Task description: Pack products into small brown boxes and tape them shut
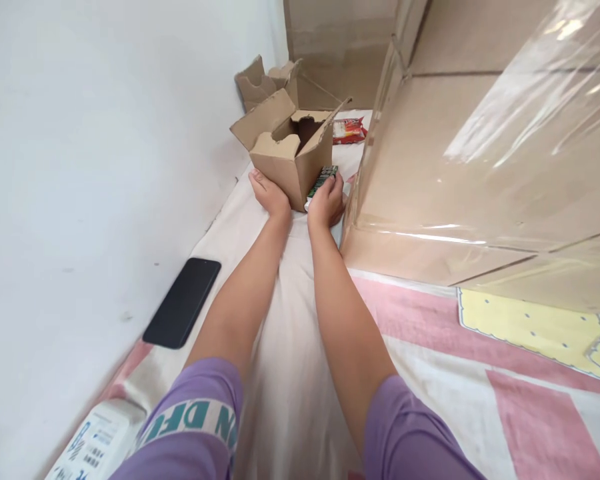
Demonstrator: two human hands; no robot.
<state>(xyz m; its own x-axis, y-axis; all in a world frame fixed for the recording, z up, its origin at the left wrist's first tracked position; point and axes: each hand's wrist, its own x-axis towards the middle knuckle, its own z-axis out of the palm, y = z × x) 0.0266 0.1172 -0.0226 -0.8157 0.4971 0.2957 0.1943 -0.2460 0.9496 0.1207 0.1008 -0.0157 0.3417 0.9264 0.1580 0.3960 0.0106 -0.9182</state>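
Seen from the head camera, a person in purple sleeves reaches both bare arms toward 12 o'clock, where an open cardboard box (275, 169) stands on a pale cloth (293, 347) with its flaps raised. The left hand (271, 195) lies against the lower near side of the box, its visible fingers close together; whether they grip it cannot be told. The right hand (327, 199) has its fingers curled around a small dark green packet (323, 179), just beside the box's right wall (contact between packet and wall is unclear). Behind the box, between 11 and 12 o'clock, rises a second cardboard box (254, 87), flaps up; at 1 o'clock lies a red packet (349, 131). A large carton (460, 180) under shiny clear wrap fills 2 o'clock, standing on pink-and-white cloth (545, 427). Near 4 o'clock, a yellow patterned piece (525, 328) lies beside the carton. A black phone (183, 303) rests flat at 8 o'clock, near the white wall (105, 167), and a white printed package (97, 437) sits between 7 and 8.
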